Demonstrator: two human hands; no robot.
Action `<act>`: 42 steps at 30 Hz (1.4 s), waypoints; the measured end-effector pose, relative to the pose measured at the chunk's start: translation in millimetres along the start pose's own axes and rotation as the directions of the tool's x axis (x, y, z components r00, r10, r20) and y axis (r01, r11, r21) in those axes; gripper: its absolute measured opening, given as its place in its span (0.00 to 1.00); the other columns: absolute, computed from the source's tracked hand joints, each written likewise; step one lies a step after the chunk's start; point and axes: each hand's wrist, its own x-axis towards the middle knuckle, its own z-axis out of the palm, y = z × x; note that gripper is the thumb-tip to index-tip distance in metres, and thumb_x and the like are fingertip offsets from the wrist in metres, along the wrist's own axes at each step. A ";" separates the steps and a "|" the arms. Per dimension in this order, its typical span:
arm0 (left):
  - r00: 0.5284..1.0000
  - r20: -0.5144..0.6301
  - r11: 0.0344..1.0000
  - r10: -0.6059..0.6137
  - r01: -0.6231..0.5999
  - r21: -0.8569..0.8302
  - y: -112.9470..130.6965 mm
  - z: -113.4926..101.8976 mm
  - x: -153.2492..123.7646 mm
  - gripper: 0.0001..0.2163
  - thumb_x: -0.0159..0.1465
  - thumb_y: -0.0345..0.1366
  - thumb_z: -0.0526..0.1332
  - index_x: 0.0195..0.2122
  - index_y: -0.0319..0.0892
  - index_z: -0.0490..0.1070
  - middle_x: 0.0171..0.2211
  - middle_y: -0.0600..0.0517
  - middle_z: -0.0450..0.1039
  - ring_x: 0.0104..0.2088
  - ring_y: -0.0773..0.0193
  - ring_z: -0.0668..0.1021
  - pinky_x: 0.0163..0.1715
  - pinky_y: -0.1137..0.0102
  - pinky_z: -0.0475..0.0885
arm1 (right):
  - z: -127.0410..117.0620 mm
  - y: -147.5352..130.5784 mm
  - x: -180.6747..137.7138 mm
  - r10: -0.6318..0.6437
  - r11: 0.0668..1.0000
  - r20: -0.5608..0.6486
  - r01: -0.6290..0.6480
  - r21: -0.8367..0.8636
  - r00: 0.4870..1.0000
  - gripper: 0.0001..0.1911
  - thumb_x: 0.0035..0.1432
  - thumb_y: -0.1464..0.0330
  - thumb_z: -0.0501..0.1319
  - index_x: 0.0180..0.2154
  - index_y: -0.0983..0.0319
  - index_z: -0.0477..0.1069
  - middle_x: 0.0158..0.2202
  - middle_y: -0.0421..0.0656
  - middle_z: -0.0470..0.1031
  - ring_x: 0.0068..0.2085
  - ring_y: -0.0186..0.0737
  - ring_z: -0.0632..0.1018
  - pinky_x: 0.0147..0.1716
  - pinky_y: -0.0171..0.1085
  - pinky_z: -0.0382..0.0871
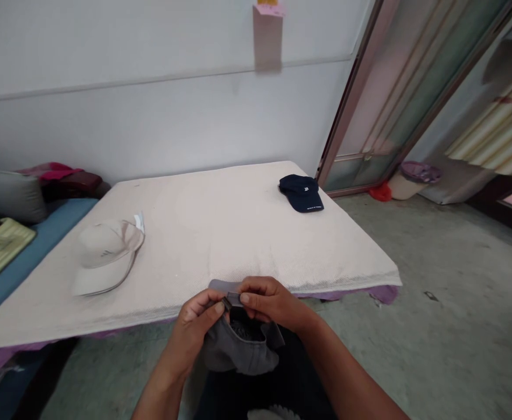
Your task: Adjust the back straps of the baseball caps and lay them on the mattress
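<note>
A grey baseball cap (238, 353) is held over my lap, its back opening toward me. My left hand (197, 324) pinches the dark buckle (227, 304) of the cap's rear strap between thumb and fingers. The strap (235, 298) is gripped at its other side by my right hand (271, 300), thumb on top. On the white bed cover lie two more caps: a cream cap (107, 248) at the left, with a white tag (139, 221) sticking up, and a navy cap (302, 192) at the far right.
The bed's white cover (212, 233) spreads in front of me, against a pale wall (172, 128). Left are a grey cushion (9, 192) and a folded yellow item (4, 248). A lined waste bin (409, 184) stands on the concrete floor (457, 280) beyond the sliding door's frame (352, 105).
</note>
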 end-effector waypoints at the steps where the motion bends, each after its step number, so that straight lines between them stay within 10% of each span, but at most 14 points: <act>1: 1.000 0.002 1.000 -0.001 0.001 0.005 0.0 0.1 0.2 0.07 0.57 0.38 0.64 0.32 0.40 0.75 0.24 0.53 0.71 0.24 0.70 0.69 0.25 0.76 0.63 | 0.5 -0.9 0.2 -0.002 1.000 -0.001 0.002 -0.012 1.000 0.12 0.57 0.61 0.60 0.34 0.64 0.70 0.22 0.37 0.67 0.20 0.25 0.63 0.19 0.28 0.55; 28: 0.999 0.024 0.999 -0.038 0.039 -0.029 -6.3 1.0 -0.9 0.05 0.57 0.37 0.64 0.31 0.41 0.73 0.23 0.55 0.72 0.24 0.71 0.70 0.26 0.77 0.63 | 2.5 6.0 2.0 0.005 0.993 0.101 -0.017 0.116 0.995 0.12 0.55 0.63 0.62 0.27 0.66 0.68 0.18 0.34 0.62 0.17 0.23 0.60 0.15 0.27 0.50; 42: 0.993 0.070 0.995 -0.100 0.101 -0.001 -4.0 4.9 2.9 0.08 0.58 0.38 0.63 0.27 0.39 0.69 0.24 0.53 0.71 0.24 0.71 0.68 0.25 0.76 0.60 | 11.8 2.5 2.3 -0.047 0.990 0.025 0.043 0.130 0.999 0.13 0.56 0.63 0.62 0.41 0.63 0.67 0.22 0.35 0.67 0.18 0.24 0.60 0.17 0.27 0.52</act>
